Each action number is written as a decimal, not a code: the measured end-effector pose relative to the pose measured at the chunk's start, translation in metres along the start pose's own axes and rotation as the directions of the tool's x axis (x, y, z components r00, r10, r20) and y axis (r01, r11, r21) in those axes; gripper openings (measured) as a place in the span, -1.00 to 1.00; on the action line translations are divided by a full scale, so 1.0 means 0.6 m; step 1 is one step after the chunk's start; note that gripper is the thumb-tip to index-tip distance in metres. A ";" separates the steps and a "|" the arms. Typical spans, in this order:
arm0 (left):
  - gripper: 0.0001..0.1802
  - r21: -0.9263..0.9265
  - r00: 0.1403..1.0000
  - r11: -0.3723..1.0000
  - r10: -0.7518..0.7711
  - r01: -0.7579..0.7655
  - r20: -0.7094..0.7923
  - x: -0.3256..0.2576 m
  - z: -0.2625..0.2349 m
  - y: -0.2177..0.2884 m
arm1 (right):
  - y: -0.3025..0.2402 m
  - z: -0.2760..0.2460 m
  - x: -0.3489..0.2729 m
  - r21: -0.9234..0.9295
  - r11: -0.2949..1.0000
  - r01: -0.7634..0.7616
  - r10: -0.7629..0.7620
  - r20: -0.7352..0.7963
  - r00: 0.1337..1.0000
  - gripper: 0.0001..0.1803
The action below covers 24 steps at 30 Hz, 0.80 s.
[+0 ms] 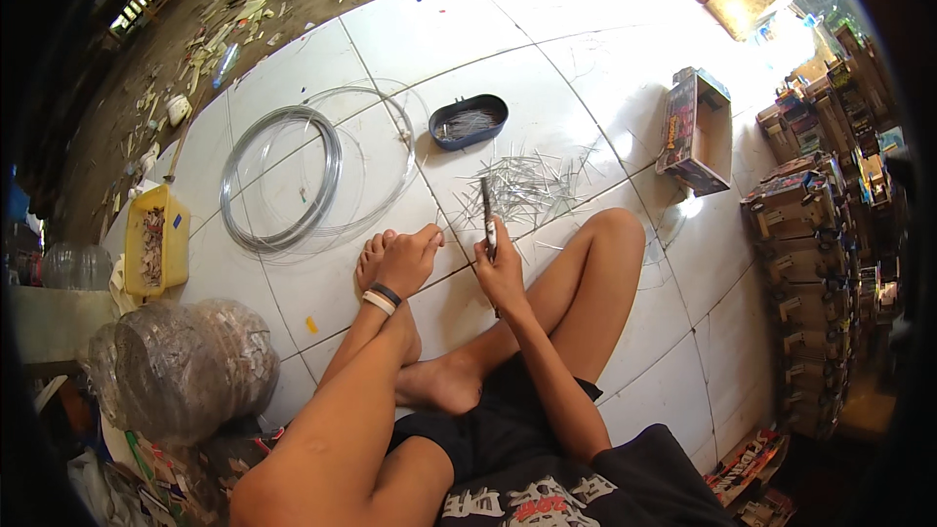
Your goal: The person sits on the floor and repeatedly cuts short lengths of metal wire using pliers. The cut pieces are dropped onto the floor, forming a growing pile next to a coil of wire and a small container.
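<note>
My right hand point(500, 271) is closed around a narrow dark hand tool point(485, 200), seen edge-on. Its long end points away from me, and I cannot tell its exact kind. My left hand point(414, 256), with two bands at the wrist, lies over my bare foot. Its fingers are drawn together, and whatever they pinch is too small to make out. Beyond my right hand, many short cut pieces of wire point(532, 185) lie scattered on the tiles. A dark oval container point(470, 140) holds more of them. To the left rests a loose coil of thin silvery wire point(234, 171).
White floor tiles point(429, 39) spread before me. A printed cardboard box point(722, 137) stands at right, near stacked small wooden pieces point(805, 234). On the left are a yellow tub point(176, 254) with brownish bits and a large clear plastic bottle point(185, 366). Littered bare ground point(205, 49) borders the tiles.
</note>
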State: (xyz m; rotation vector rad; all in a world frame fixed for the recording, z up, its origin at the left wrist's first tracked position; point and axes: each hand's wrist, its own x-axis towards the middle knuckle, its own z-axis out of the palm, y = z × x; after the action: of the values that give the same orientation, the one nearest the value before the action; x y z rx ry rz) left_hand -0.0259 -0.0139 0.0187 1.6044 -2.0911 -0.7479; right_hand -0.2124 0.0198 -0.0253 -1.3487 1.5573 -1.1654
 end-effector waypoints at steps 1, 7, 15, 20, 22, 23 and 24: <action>-0.77 0.053 1.000 0.999 0.010 -0.010 0.009 -0.002 0.001 0.000 | 0.002 0.005 0.005 -0.010 1.000 -0.001 0.001 -0.030 1.000 -0.41; -0.84 0.175 0.998 0.982 0.068 -0.064 -0.016 -0.013 0.004 -0.016 | 0.008 0.000 0.003 -0.011 0.998 -0.060 0.060 0.114 0.992 -0.29; -0.85 -0.048 0.996 0.995 0.091 -0.090 0.016 -0.001 0.023 -0.039 | 0.001 -0.017 -0.009 -0.007 0.995 -0.098 0.097 0.231 0.968 -0.27; -0.84 -0.017 0.996 0.996 0.083 -0.083 0.022 -0.003 0.014 -0.027 | -0.010 -0.018 -0.015 -0.015 0.987 -0.159 0.158 0.252 0.955 -0.33; -0.84 0.055 0.996 0.994 0.091 -0.092 0.025 -0.005 0.007 -0.021 | -0.009 -0.016 -0.016 -0.004 0.991 -0.135 0.133 0.224 0.965 -0.34; -0.84 0.055 0.997 0.996 0.074 -0.076 0.032 -0.005 0.004 -0.017 | -0.008 -0.016 -0.016 0.007 0.990 -0.140 0.135 0.218 0.967 -0.34; -0.84 0.051 0.997 0.996 0.074 -0.075 0.024 -0.006 0.002 -0.014 | -0.007 -0.016 -0.016 0.036 0.986 -0.160 0.148 0.228 0.962 -0.34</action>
State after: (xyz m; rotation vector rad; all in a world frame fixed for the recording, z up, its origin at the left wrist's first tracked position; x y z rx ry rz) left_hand -0.0196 -0.0117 0.0126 1.5420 -2.1898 -0.6950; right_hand -0.2185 0.0307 -0.0185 -1.2527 1.4303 -0.9191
